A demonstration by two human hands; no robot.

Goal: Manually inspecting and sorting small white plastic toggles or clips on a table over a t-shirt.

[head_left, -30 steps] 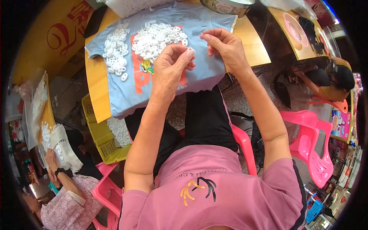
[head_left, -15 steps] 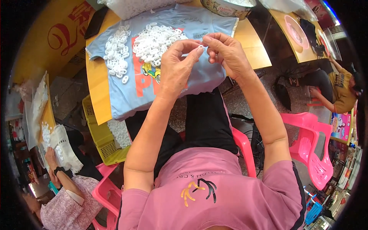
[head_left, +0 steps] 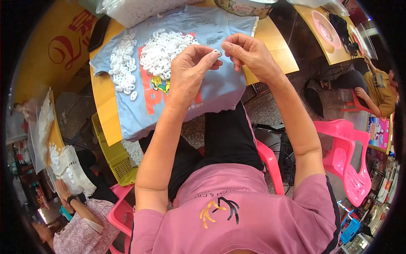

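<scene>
Yellow tabletop (head_left: 270, 40) is lying in front of me, and I am sitting at it with a light blue T-shirt (head_left: 203, 91) spread across it as a work cloth. I am holding both hands up just above the near half of that shirt. My left hand (head_left: 190, 72) is pinching a small white plastic piece (head_left: 217, 52) between thumb and forefinger, fingers narrowed tight around it. My right hand (head_left: 249, 53) is meeting it from the other side, fingertips closed in against the same piece; whether it is carrying a second piece of its own I cannot tell.

I judge I am fitting or checking one piece at a time, and the next move is calling for a fine, steady pinch rather than force, since the piece is tiny and easy to drop.

On the far part of the shirt a loose heap of white pieces (head_left: 163, 53) is waiting, and to the left of that heap a second, flatter cluster of white pieces (head_left: 122, 67) is lying. Beyond the shirt a round tin (head_left: 245, 6) and a clear bag of white pieces (head_left: 135, 10) are standing. Left of the shirt, below table level, a yellow crate (head_left: 112, 156) is sitting, and another person's hand (head_left: 63, 192) is working at a white cloth. Right of the shirt a pink plastic chair (head_left: 347, 156) is standing. Nothing is blocking my hands; only the heap is lying close enough to scatter.
</scene>
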